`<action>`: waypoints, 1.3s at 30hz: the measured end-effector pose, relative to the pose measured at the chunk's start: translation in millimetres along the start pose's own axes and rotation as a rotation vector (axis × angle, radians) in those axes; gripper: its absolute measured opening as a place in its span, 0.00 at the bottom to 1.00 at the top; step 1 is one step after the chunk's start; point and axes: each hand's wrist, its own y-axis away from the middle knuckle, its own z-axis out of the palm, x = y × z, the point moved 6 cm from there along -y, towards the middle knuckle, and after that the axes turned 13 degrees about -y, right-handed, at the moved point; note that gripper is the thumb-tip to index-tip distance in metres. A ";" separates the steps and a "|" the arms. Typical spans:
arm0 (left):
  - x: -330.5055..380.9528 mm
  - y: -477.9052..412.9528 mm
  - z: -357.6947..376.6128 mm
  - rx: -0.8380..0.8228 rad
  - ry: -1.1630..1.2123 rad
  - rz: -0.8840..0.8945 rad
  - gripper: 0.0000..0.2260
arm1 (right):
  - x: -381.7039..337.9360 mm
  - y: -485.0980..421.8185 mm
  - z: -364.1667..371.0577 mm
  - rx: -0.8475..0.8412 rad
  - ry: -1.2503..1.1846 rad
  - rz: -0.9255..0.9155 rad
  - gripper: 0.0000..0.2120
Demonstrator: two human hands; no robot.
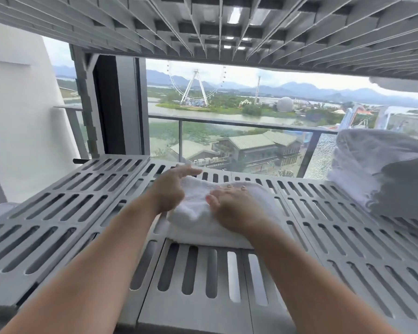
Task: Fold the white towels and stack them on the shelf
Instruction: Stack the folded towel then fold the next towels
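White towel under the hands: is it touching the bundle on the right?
No: bare slotted shelf separates the white towel from the bundle.

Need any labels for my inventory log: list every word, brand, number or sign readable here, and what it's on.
None readable.
White towel: no tag or print shows.
Grey slatted shelf: no markings.
Plastic-wrapped bundle: no label visible.
Distant buildings: any signs are too small and blurred to read.

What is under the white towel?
The folded towel lies on the grey slotted shelf, which shows all around it. The part right beneath is covered by the towel. The left hand and right hand rest on top.
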 end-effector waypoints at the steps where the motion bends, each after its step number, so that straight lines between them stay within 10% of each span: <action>1: 8.7 -1.5 -0.5 -0.006 -0.074 0.031 0.36 | -2.1 4.4 8.1 -0.015 0.007 -0.013 0.29; 9: 25.5 -2.4 36.7 -0.218 -0.656 -0.044 0.25 | 19.6 25.5 3.6 -0.013 0.012 -0.172 0.28; 19: 37.7 50.2 70.7 -0.181 -0.635 -0.097 0.22 | 21.2 91.2 -40.7 0.461 -0.081 -0.057 0.15; 26: 48.0 37.4 51.9 -0.151 -0.749 -0.081 0.18 | 6.7 128.2 -23.0 0.225 -0.035 -0.150 0.16; 39: 25.5 -14.7 55.9 -0.183 -0.534 -0.051 0.12 | 32.1 142.0 -22.1 0.433 -0.043 0.295 0.19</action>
